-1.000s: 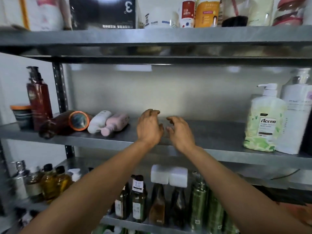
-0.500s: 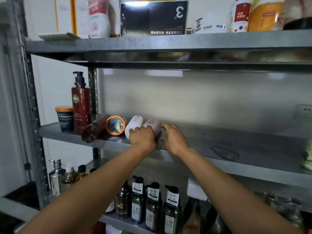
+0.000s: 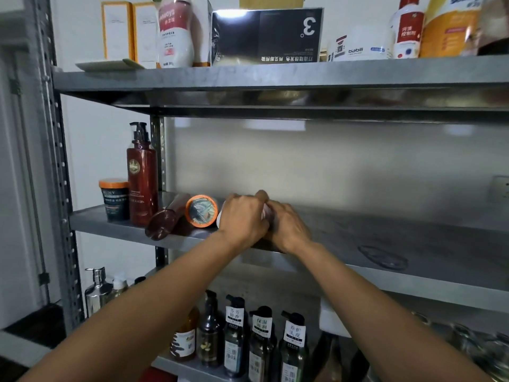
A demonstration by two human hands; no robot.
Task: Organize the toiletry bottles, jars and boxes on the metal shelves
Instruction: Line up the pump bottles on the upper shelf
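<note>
L hand + R hand side by side, touching, on mid shelf, left of centre. L fingers curled over white btl, lying flat, only its end showing. R fingers curled round pink btl, just sliver visible btwn hands. Just left: orange-rim jar on its side, brown btl lying down. Further left, upright: red pump btl, black jar.

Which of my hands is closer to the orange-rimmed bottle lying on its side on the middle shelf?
Left. The left hand sits just right of the orange-rimmed bottle, close beside its base; the right hand is farther right, beyond the left hand.
</note>
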